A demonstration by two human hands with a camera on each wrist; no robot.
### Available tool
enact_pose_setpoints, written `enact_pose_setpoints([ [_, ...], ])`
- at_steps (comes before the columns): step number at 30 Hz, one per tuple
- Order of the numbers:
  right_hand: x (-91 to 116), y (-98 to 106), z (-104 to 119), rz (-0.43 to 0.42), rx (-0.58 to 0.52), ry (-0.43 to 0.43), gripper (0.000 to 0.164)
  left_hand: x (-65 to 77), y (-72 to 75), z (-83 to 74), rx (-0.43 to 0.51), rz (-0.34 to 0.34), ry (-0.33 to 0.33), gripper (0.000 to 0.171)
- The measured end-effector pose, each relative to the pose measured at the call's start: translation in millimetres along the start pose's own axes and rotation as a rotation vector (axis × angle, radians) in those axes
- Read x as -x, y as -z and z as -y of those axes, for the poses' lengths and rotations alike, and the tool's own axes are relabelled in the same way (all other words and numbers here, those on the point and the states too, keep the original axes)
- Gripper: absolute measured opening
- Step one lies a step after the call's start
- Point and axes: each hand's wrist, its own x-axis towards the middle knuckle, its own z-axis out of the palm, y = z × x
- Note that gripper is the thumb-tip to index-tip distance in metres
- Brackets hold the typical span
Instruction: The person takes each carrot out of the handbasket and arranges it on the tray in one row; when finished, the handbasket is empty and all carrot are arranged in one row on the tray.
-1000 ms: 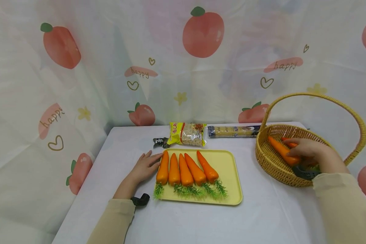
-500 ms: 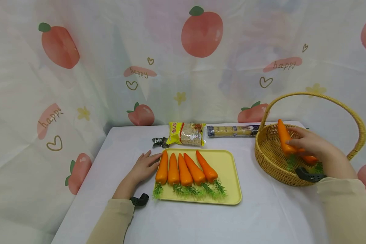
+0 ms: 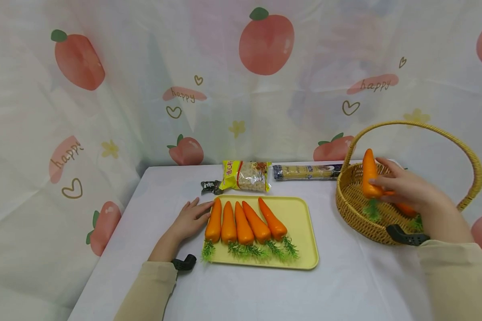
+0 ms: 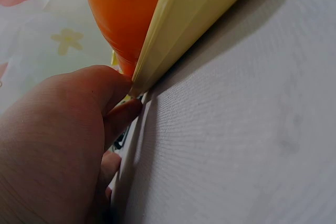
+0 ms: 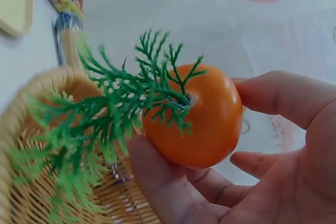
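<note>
A plastic-looking carrot [image 3: 370,176] stands nearly upright over the wicker basket [image 3: 355,223], pinched between the thumb and fingers of my right hand [image 3: 413,189]. In the right wrist view its rounded orange top [image 5: 210,124] and frilly green leaves [image 5: 121,98] face the camera. Another carrot [image 3: 406,210] lies in the basket, partly hidden by that hand. My left hand [image 3: 189,219] rests at the left edge of a yellow tray [image 3: 299,223], fingers relaxed; the left wrist view has its thumb and index fingertips right at the tray's rim [image 4: 173,30]. Several carrots [image 3: 244,225] lie side by side on the tray.
Behind the tray are a yellow snack-like bag [image 3: 247,176], a small black packet [image 3: 211,187] and a long clear-and-blue noodle-like pack [image 3: 307,172]. The basket's tall handle [image 3: 425,126] arches over the right hand. A patterned curtain [image 3: 209,53] closes off the back and left.
The right hand has lifted a carrot from inside the basket and tipped it upright, shifting it slightly left. The left hand and the carrots on the tray stay in place.
</note>
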Motion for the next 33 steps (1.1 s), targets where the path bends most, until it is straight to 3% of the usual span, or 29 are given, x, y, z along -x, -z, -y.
enact_pose_setpoints([
  [11,6,-30,17,0.045,-0.107,0.053,0.085,-1.0,-1.8,1.5,-0.001,-0.011,0.0,0.048],
  [19,4,-57,26,0.073,-0.068,0.084,0.089,-1.2,-2.2,2.2,0.003,-0.019,-0.006,0.048],
  [33,-13,-104,33,0.146,-0.066,0.052,0.094,-0.2,-2.1,1.3,0.007,-0.027,-0.008,0.048],
])
